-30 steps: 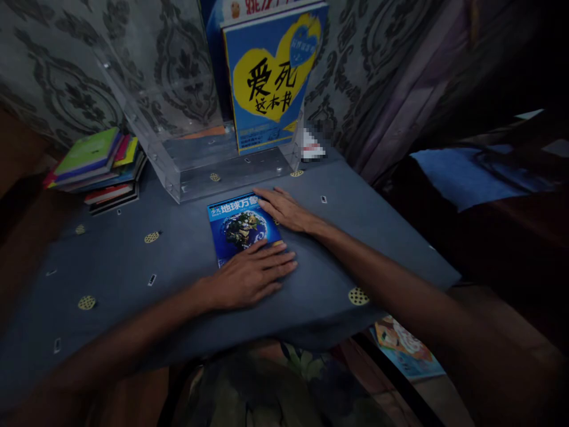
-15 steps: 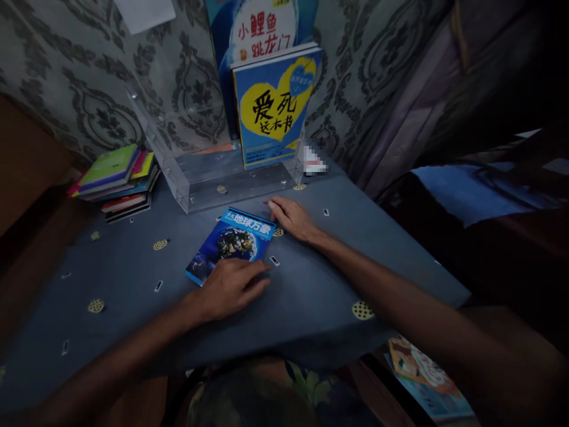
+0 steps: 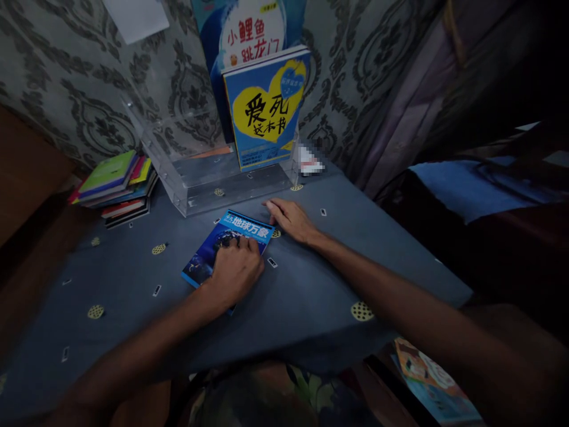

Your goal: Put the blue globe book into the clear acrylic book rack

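A blue book (image 3: 202, 252) with a picture of the Earth on its cover lies flat and slanted on the table. My left hand (image 3: 240, 264) rests on its right part, the fingers curled in and the knuckles up. Its fingertips are hidden, so whether they hold anything is unclear. Beside the book's upper right corner, my right hand (image 3: 291, 219) lies on the tablecloth with fingers partly stretched out and holding nothing visible. Behind the hands, a clear plastic stand (image 3: 178, 193) holds a blue book with a yellow heart (image 3: 264, 115) and a taller picture book (image 3: 249, 29).
A stack of colourful books (image 3: 111, 178) sits at the table's left back. The patterned grey tablecloth (image 3: 311, 302) reaches the near edge. Blue cloth (image 3: 462, 190) lies to the right beyond the table, and another picture book (image 3: 438, 379) is below its front edge.
My left hand has moved up and further onto the book, and its fingers have gone from spread to curled. My right hand stays in place. The view has shifted slightly.
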`<state>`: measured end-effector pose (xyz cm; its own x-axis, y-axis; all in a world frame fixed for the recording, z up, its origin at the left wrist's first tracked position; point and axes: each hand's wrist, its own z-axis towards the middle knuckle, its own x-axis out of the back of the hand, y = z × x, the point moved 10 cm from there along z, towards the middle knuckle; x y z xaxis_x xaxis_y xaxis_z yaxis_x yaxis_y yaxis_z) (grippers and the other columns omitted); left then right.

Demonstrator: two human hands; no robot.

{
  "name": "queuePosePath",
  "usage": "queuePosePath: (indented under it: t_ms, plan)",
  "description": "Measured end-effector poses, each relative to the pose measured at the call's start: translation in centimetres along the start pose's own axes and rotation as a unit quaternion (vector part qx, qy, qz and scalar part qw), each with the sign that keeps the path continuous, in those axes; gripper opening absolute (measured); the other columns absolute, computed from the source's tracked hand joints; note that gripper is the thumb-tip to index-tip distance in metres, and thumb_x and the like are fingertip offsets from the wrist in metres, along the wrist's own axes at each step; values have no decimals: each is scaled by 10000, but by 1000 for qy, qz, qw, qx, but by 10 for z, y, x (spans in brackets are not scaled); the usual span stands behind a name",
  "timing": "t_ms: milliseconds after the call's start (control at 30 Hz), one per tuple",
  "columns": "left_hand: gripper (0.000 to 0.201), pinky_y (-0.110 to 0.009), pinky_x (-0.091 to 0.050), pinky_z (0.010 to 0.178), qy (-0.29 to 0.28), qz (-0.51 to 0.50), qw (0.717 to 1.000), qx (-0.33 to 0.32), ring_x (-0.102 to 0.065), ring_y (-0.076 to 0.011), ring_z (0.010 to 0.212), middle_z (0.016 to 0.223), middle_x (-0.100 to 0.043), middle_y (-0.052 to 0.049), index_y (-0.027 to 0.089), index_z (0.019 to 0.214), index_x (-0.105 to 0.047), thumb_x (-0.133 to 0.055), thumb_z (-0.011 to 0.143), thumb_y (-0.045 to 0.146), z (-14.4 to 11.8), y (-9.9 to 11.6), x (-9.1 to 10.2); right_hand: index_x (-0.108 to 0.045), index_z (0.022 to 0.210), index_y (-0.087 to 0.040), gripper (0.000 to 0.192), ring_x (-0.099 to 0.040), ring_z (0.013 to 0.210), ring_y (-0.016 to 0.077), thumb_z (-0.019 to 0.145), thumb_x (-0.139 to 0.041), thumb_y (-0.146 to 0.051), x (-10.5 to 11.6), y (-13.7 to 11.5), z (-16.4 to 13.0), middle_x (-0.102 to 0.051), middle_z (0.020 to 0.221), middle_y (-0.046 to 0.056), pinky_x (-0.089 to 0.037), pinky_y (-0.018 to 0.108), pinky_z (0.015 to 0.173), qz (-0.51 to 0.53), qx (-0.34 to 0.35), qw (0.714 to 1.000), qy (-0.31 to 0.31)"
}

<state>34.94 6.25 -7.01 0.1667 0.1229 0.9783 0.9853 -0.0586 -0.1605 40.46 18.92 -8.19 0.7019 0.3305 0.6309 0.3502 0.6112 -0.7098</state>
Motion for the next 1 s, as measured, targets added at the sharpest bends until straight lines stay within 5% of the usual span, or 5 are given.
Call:
queuePosePath:
  t_ms: [433, 600, 700, 867, 1000]
  plan:
    - [341, -363, -552, 717, -13, -11, 1000, 5, -747, -290, 878, 970, -759, -127, 166, 1047, -664, -344, 1040, 284, -2, -14, 14, -696, 1029, -198, 591, -694, 805, 231, 1020, -271, -609, 23, 0, 1, -743, 792, 56, -481, 351, 786, 27, 23, 996, 79]
    - [335, -359, -558, 711, 5, -11, 1000, 6, -736, -284, 915, 1000, -749, -143, 148, 1029, -681, -380, 1034, 294, -3, -7, 9, -695, 1013, -178, 659, -660, 691, 192, 995, -257, -670, 30, -4, -2, -711, 732, 40, -473, 314, 702, 54, 17, 993, 103]
    - [321, -342, -560, 705, 24, -9, 1000, -13, -723, -278, 951, 1023, -744, -138, 139, 1028, -694, -423, 1031, 311, -4, -7, 7, -691, 887, -173, 666, -601, 559, 164, 974, -287, -695, 19, -8, -2, -642, 582, 12, -456, 289, 610, 85, 10, 996, 39]
    - [257, -329, -576, 790, 80, -39, 995, -33, -694, -249, 1047, 1138, -738, -88, 193, 1077, -711, -499, 1018, 327, -13, -42, 6, -655, 748, -179, 551, -545, 436, 126, 961, -412, -625, -28, -23, -13, -605, 490, -16, -427, 254, 517, 107, 22, 973, -201]
    - [318, -376, -581, 861, 82, -49, 995, 3, -662, -273, 1148, 1332, -660, -104, 199, 1245, -660, -499, 1019, 355, -23, -84, -5, -684, 789, -175, 479, -648, 600, 163, 973, -441, -545, -25, -19, -9, -713, 666, 32, -467, 280, 603, 42, 41, 982, -179]
